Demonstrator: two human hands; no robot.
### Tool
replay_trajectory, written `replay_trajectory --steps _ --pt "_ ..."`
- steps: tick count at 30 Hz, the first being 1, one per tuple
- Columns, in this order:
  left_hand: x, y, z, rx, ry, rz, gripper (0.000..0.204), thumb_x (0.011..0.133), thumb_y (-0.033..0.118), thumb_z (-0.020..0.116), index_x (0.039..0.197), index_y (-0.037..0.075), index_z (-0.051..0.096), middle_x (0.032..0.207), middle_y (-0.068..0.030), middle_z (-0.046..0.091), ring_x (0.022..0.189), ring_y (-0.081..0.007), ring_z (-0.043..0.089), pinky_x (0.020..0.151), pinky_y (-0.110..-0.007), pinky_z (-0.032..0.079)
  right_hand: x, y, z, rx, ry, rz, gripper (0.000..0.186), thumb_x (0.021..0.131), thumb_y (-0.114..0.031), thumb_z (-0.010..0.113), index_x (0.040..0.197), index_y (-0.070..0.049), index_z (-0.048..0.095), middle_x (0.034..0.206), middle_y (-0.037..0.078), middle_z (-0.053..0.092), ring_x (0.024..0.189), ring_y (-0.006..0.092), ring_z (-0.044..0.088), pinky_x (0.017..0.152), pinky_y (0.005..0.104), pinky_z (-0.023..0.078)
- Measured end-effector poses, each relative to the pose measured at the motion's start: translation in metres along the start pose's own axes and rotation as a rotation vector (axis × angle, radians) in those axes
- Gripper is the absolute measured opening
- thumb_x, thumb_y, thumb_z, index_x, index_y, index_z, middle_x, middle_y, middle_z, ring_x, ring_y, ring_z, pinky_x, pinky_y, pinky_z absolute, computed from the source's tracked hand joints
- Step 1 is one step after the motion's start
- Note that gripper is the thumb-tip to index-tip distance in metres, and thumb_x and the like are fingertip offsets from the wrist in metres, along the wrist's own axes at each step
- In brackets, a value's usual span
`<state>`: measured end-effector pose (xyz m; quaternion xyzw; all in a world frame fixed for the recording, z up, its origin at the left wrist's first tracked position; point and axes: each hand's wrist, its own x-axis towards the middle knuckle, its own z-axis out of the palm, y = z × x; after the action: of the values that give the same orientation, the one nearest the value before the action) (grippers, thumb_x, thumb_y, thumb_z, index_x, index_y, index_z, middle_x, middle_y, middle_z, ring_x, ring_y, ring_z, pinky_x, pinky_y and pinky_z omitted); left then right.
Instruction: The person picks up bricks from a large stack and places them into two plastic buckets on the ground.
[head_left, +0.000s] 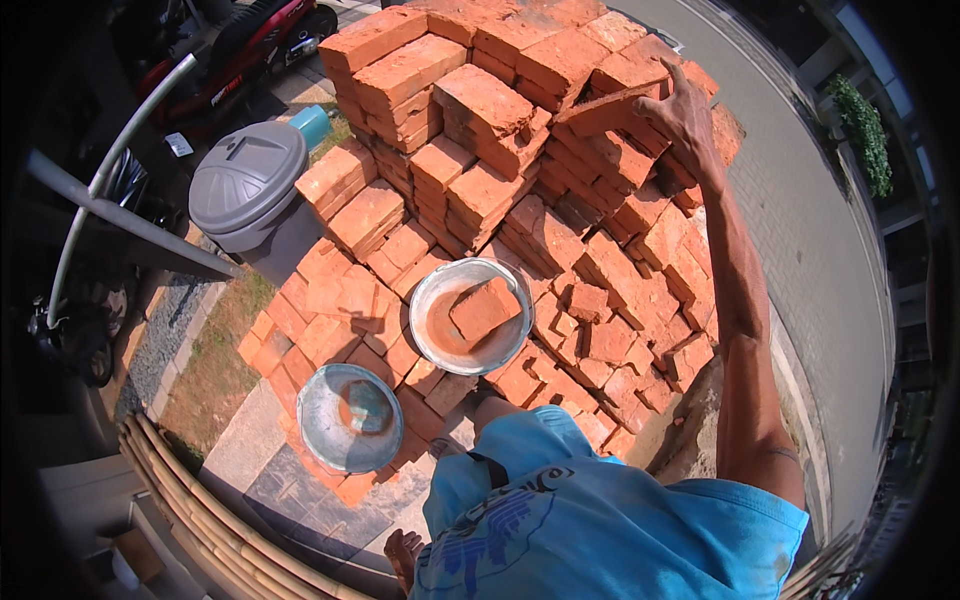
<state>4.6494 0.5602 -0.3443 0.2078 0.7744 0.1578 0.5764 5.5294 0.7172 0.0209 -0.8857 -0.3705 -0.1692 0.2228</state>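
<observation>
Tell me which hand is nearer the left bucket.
Left: the left hand hangs below the left bucket in the picture; the right hand is far up-right, gripping a brick.

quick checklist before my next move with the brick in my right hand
1. Right hand has a grip on the brick: ok, it holds one end.
2. Brick fully clear of the stack: cannot tell, the overhead angle hides any contact beneath.
3. Left hand free: ok, it hangs low beside the body with nothing visible in it.
4. Nearer-centre pail without bricks: not ok, another brick lies inside.
5. Lower right bricks neatly laid: not ok, they lie jumbled, with broken pieces among them.
</observation>
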Motion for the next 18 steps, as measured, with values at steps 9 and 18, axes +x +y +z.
replay_trajectory --steps 9,18 --pt "-0.019 -0.015 0.005 -0.075 -0.093 0.17 0.048 0.093 0.034 0.058 0.131 0.006 0.05 0.109 -0.0281 0.063 0.093 -0.0383 0.067 0.076 -0.047 0.058 -0.001 -0.045 -0.057 -0.207 -0.302 -0.232 0.085 0.059 -0.033 0.069 0.138 -0.01 0.049 0.122 0.02 0.057 0.12 0.0378 0.051 0.099 0.0487 0.045" --pt "-0.007 0.017 0.03 0.005 -0.058 -0.025 0.05 0.093 0.034 0.058 0.13 0.001 0.05 0.108 -0.0268 0.064 0.09 -0.0369 0.068 0.074 -0.047 0.059 -0.115 -0.099 -0.003 0.0 -0.679 -0.484 0.098 0.05 -0.022 0.078 0.142 -0.016 0.043 0.122 0.02 0.053 0.119 0.0405 0.048 0.11 0.0508 0.04"
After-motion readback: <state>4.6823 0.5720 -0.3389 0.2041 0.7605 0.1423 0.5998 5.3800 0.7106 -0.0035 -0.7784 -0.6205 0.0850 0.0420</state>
